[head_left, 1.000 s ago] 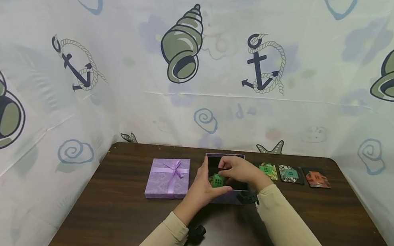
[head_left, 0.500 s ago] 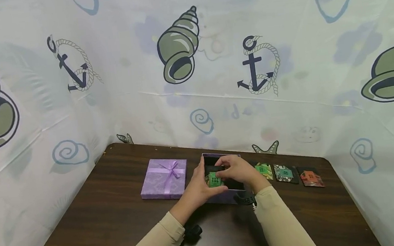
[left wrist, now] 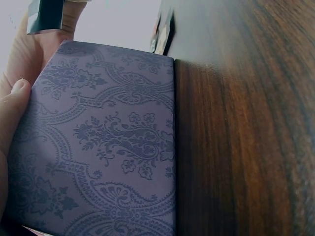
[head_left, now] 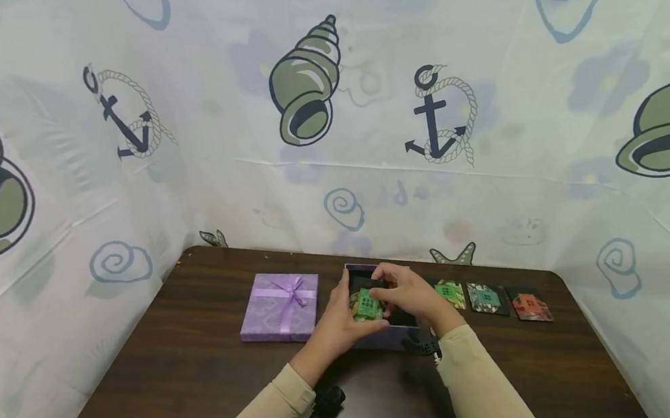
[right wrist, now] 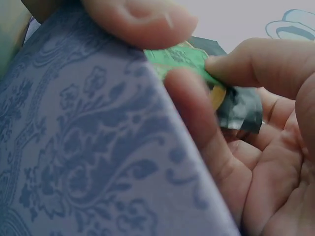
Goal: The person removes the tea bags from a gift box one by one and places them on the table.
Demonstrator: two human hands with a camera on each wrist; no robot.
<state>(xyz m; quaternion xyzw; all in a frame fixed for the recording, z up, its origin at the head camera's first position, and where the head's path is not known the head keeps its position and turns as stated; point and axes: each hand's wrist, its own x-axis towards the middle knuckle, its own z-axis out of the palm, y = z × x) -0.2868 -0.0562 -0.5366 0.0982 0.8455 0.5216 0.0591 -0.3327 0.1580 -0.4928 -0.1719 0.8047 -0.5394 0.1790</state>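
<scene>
In the head view, a purple patterned box (head_left: 399, 337) stands uncovered on the table. My left hand (head_left: 336, 319) holds its near left corner, fingers along the left wall and thumb over the front rim; that wall hides part of the hand in the left wrist view. Over the box's dark inside, my right hand (head_left: 408, 294) pinches a small black foil packet with a green house-shaped print (head_left: 367, 304). Thumb and fingertips are on the packet (right wrist: 243, 110) in the right wrist view, where the box wall covers part of it.
The purple lid with a ribbon bow (head_left: 282, 306) lies left of the box. Several similar packets lie in a row to the right, among them a teal-printed one (head_left: 487, 298) and an orange-printed one (head_left: 531, 306). Printed fabric (head_left: 227, 111) hangs behind the table (head_left: 173, 362).
The green-printed packet has tilted and shows more of its face between the hands. My right fingers have shifted slightly on it. The left hand stays at the box.
</scene>
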